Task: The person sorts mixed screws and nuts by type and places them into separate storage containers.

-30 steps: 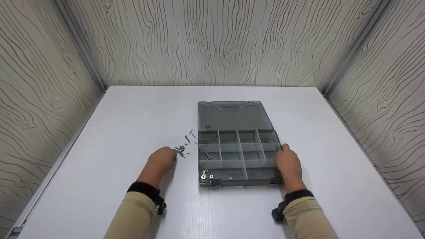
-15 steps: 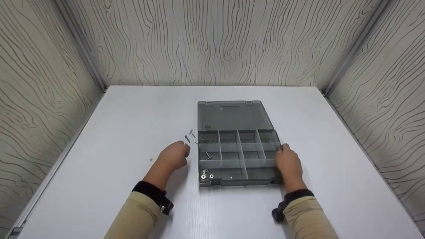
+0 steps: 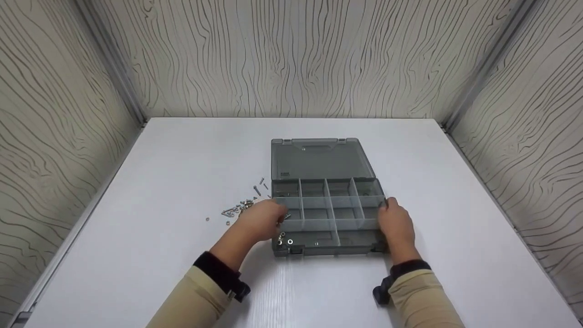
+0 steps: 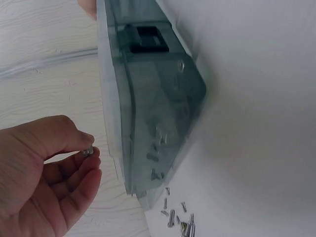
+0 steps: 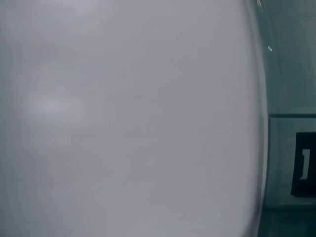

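Observation:
A grey see-through compartment box (image 3: 319, 249) lies with its lid (image 3: 325, 159) folded back. My left hand (image 3: 260, 221) is over the box's left wall, by the middle-left compartment. Between its thumb and fingertip it pinches a small silvery metal fastener (image 4: 88, 151), largely covered by the fingertips. My right hand (image 3: 397, 223) grips the right wall of the box. Beneath the left hand, a screw (image 3: 287, 216) shows partly in the compartment. Several nuts (image 3: 290, 242) lie in the front left compartment. The right hand is out of its own wrist view.
Left of the box, a loose heap of screws and nuts (image 3: 232, 210) is spread on the white table (image 3: 182, 159), part of it behind the left hand. A few screws (image 3: 257, 190) lie close to the box's left wall. Patterned panels (image 3: 291, 59) enclose the table's back and sides.
My left hand has moved rightward from the heap of fasteners, past the table gap, to above the box's left compartments. More of the heap now shows. The right hand and box stay put.

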`<state>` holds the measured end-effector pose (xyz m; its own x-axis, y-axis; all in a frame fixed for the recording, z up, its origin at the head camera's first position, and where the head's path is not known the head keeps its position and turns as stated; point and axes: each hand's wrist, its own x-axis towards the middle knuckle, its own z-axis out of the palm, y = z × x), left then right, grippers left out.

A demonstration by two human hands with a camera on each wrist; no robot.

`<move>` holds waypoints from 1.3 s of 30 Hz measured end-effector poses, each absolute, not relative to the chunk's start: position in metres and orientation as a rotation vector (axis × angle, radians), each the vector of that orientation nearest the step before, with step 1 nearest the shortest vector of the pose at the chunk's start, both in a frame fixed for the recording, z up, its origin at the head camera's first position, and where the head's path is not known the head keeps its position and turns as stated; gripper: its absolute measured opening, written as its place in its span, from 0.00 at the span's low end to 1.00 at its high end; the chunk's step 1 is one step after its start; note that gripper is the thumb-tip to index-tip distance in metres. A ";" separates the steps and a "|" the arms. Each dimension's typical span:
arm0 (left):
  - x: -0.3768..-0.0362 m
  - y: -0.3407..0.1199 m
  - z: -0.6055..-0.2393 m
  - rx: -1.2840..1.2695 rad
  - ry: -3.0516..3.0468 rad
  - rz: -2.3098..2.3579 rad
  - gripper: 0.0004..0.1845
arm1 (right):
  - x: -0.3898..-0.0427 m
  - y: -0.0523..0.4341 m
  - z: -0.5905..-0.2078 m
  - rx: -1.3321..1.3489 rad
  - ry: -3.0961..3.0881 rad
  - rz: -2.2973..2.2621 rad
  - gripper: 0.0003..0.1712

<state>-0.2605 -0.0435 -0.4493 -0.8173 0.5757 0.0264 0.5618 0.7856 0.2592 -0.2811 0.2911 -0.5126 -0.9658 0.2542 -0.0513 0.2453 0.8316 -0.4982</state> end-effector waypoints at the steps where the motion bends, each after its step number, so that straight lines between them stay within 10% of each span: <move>1: -0.259 -0.042 -0.450 0.952 2.904 0.394 0.09 | -0.281 0.291 -0.512 -0.411 -2.992 0.810 0.25; 39: -0.275 -0.060 -0.458 0.720 3.026 0.519 0.05 | -0.283 0.291 -0.514 -0.422 -2.978 0.812 0.24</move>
